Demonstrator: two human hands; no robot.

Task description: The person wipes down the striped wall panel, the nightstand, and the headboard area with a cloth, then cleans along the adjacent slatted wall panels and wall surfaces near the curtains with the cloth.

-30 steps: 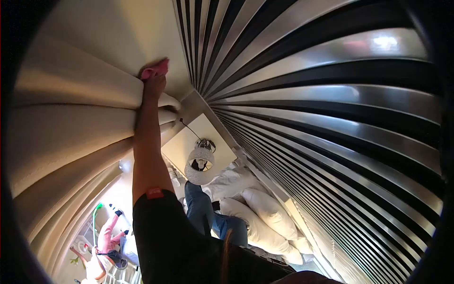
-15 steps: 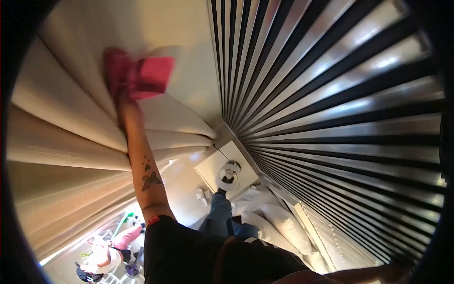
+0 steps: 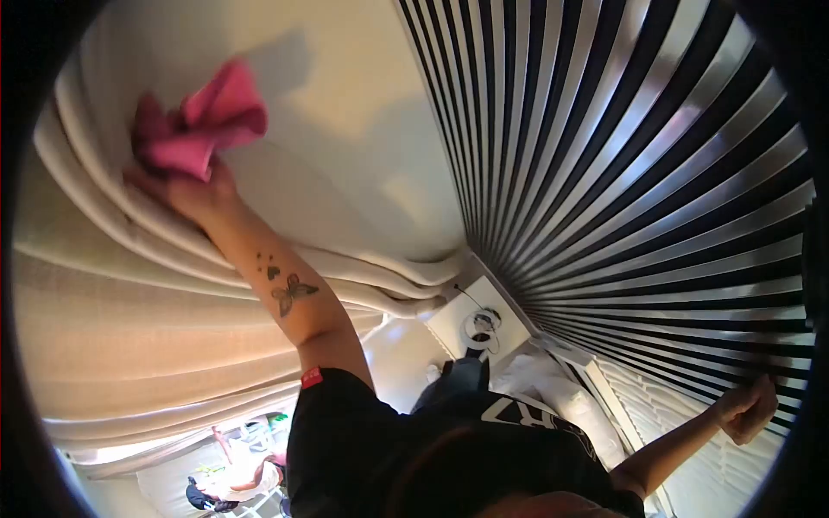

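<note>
A pink cloth (image 3: 226, 108) is bunched in my left hand (image 3: 200, 192), which is raised at the upper left with its fingers wrapped in the folds. The cloth is up against the pale wall (image 3: 363, 138), beside the gathered beige curtain (image 3: 155, 302). Lower right, my right hand (image 3: 749, 410) is curled into a loose fist in front of the dark-and-silver slatted panel (image 3: 596, 164). No object shows in it. I cannot tell whether its knuckles touch the slats.
Below me stands a white bedside table (image 3: 446, 324) with a round white item (image 3: 481, 330) on it. White pillows (image 3: 574, 410) lie by a padded headboard (image 3: 643, 393). Past the curtain, at the lower left, another person (image 3: 250, 475) is in a brightly lit area.
The cloth and my left hand have shifted left along the wall, and the cloth has folded differently. My right hand has come into clear view as the camera turned.
</note>
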